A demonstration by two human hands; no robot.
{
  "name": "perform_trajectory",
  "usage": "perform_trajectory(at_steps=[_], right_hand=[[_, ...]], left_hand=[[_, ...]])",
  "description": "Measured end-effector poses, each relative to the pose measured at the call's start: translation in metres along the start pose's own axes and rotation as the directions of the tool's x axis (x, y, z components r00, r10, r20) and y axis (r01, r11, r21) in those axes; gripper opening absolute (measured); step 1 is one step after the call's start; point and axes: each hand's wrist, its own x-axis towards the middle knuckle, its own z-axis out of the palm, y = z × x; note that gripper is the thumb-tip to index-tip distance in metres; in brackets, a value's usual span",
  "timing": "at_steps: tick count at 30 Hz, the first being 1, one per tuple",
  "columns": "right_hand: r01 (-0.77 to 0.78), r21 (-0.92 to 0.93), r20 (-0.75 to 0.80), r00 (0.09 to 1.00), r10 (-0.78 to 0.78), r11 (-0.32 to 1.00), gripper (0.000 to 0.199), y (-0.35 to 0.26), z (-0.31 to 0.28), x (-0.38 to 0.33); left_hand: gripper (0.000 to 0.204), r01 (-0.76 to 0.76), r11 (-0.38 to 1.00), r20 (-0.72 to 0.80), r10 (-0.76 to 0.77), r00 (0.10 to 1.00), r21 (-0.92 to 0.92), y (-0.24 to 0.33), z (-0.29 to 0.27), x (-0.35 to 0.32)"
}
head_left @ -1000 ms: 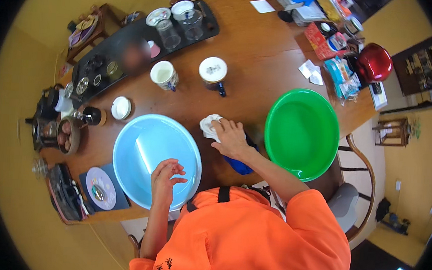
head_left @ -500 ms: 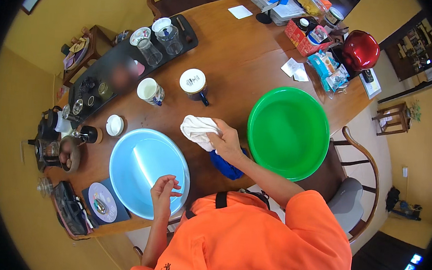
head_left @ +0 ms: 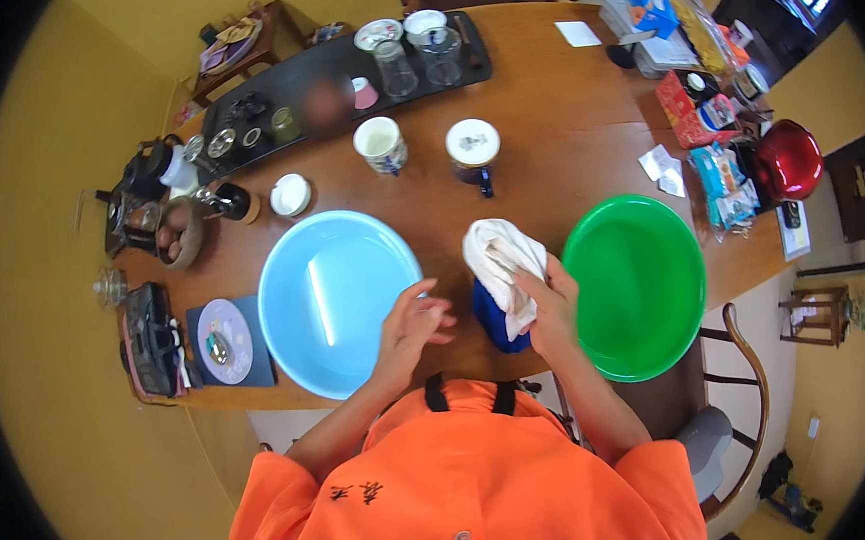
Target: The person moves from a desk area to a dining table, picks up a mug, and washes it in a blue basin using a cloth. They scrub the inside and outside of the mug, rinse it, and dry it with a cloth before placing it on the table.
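My right hand [head_left: 552, 309] grips a crumpled white cloth [head_left: 499, 258], lifted just above the wooden table [head_left: 553, 118] between the two basins. A dark blue object [head_left: 495, 322] sits under the cloth, partly hidden by it. My left hand [head_left: 411, 327] hovers with fingers loosely spread over the near right rim of the light blue basin [head_left: 335, 301], holding nothing. The green basin [head_left: 634, 284] lies just right of my right hand.
A white mug [head_left: 380, 144] and a dark lidded cup [head_left: 474, 151] stand behind the basins. A long dark tray [head_left: 305, 86] with jars and small cups runs along the far left. Packets and a red pot [head_left: 787, 159] crowd the right end. A chair [head_left: 734, 411] stands at right.
My right hand has lifted the white cloth off the table and drawn it nearer to me. My left hand stays by the blue basin's rim.
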Motion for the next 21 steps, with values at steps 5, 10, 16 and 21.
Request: perform_trajectory(at_steps=[5,10,16,21], right_hand=[[0.599,-0.567,0.508,0.795,-0.332,0.566,0.049,-0.002,0.048,-0.048],[0.563,-0.445,0.568,0.779,-0.267,0.696,0.052,-0.003,0.049,-0.055],[0.388,-0.922,0.377,0.892,-0.249,-0.005,0.069,0.066,-0.031,-0.018],[0.324,-0.912,0.368,0.917,-0.153,-0.252,0.08,0.108,-0.054,-0.008]], left_hand=[[0.068,0.028,0.897,0.134,0.035,0.99,-0.44,0.0,0.011,0.017],[0.053,0.048,0.836,0.103,0.01,0.995,-0.546,0.032,-0.023,0.017],[0.025,0.028,0.797,-0.079,-0.094,0.992,-0.603,0.054,-0.061,0.006],[0.024,-0.015,0.844,-0.091,-0.04,0.995,-0.535,0.067,-0.081,-0.014]])
